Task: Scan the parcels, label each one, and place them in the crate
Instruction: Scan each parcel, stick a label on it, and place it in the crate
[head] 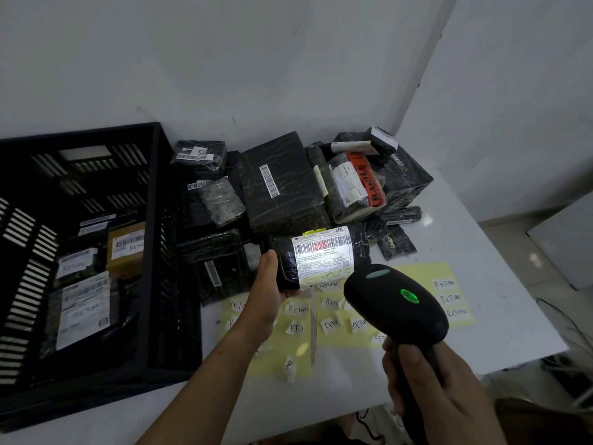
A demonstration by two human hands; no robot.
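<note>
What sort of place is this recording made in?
Most likely a parcel returns or sorting desk: a pile of black-wrapped parcels on a white table, a barcode scanner aimed at a held parcel, sheets of RETURN stickers, and a crate of labelled ones.

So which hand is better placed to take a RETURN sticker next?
Probably the right hand: the sticker sheet lies under its scanner, which it must put down; the left hand holds the parcel.

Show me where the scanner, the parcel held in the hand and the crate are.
scanner [386, 305], head view, top of its black head, left of the green light.
parcel [324, 256], head view, middle of its white shipping label.
crate [153, 236], head view, rim of its right wall.
</note>
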